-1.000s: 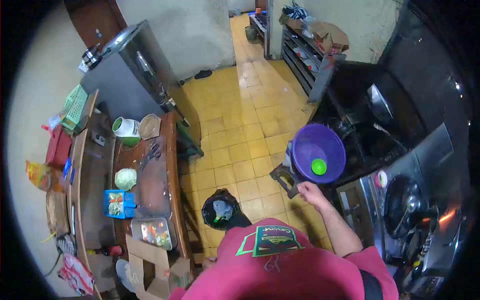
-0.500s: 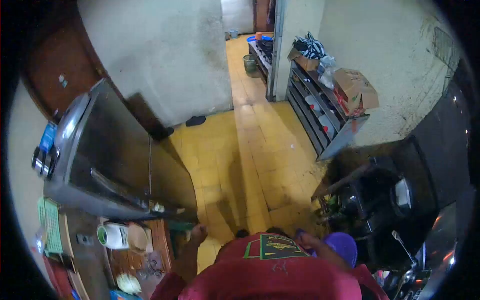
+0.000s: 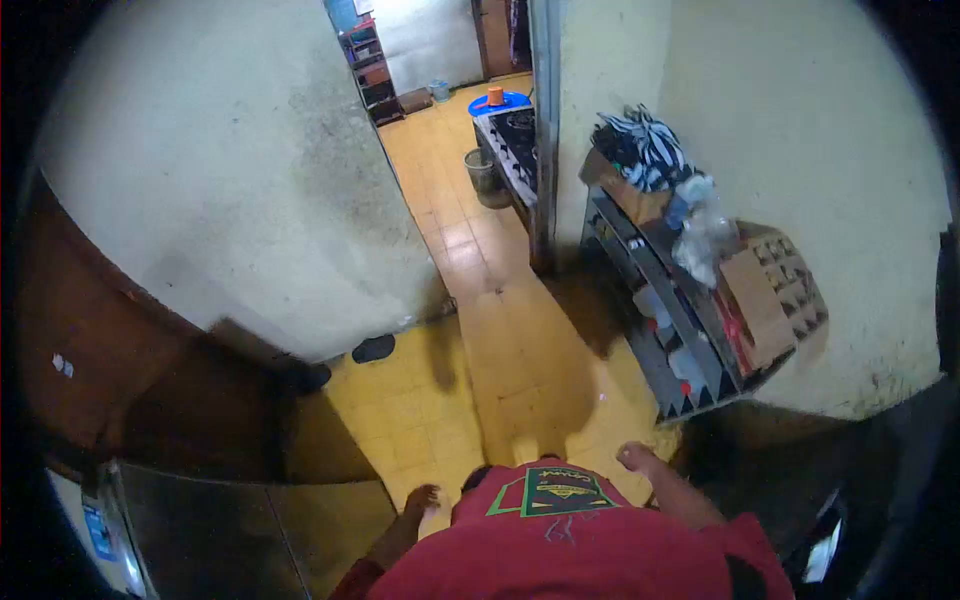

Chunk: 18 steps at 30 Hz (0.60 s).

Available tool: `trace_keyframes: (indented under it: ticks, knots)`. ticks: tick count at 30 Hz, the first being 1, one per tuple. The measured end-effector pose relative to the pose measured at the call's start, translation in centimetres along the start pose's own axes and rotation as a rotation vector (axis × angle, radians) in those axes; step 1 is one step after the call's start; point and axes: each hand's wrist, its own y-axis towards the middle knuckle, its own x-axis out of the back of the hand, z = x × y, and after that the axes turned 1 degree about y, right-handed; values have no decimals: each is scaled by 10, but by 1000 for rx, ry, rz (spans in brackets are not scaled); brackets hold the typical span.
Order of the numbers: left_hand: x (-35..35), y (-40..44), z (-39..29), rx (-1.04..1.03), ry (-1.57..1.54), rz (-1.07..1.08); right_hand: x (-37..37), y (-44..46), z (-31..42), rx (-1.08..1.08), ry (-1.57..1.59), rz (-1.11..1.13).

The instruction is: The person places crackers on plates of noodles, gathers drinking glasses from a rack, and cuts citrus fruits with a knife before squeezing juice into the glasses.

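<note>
My left hand (image 3: 424,498) hangs low beside my red shirt, over the yellow tiled floor (image 3: 400,420). Its fingers are loosely curled and somewhat apart, with nothing seen in them. On the other side, my right hand (image 3: 634,456) is held out in front with the fingers folded in, and no object shows in it. Neither hand touches anything that I can see. The dark refrigerator (image 3: 200,520) is nearest to my left hand, and the dark wooden rack (image 3: 690,345) stands ahead of my right hand.
A doorway ahead leads to a room with a stove (image 3: 515,150), a blue basin (image 3: 500,104) and a bucket (image 3: 480,172). An open cardboard box (image 3: 755,300) and plastic bags (image 3: 700,240) top the rack. A dark slipper (image 3: 374,348) lies by the left wall.
My view has moved forward toward the doorway. The refrigerator has slid down and left, and the purple object beside my right hand has left view. My right hand now stands farther from my body.
</note>
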Motion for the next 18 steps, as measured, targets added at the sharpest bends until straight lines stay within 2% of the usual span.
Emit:
trace_keyframes:
  ticks: [1,3,4,5,9,10,12,14,15,16,17,18]
  knots:
    - [-3,1,-18,10,101,11,71,31,46,-39,191,-114]
    - [-6,19,-60,87,173,36,178,109,103,74,582,-161]
    - [-6,35,-75,129,191,44,230,144,136,93,561,-161]
    - [-6,52,-95,171,202,46,279,176,170,104,678,-163]
    - [7,154,-179,277,204,48,400,309,262,119,1029,-105]
    - [11,186,-212,275,202,51,415,348,278,132,1029,-105]
    - [22,245,-277,248,201,65,418,422,277,-6,878,-128]
    - [38,308,-346,-26,114,170,407,502,256,-6,419,29]
    - [42,341,-384,-253,-19,283,416,520,258,3,471,164]
    - [36,377,-429,-360,-237,392,418,540,264,16,539,310]
    - [29,409,-484,-377,-367,423,422,562,271,154,463,86]
    - [24,436,-559,-197,-548,352,433,598,276,293,388,-146]
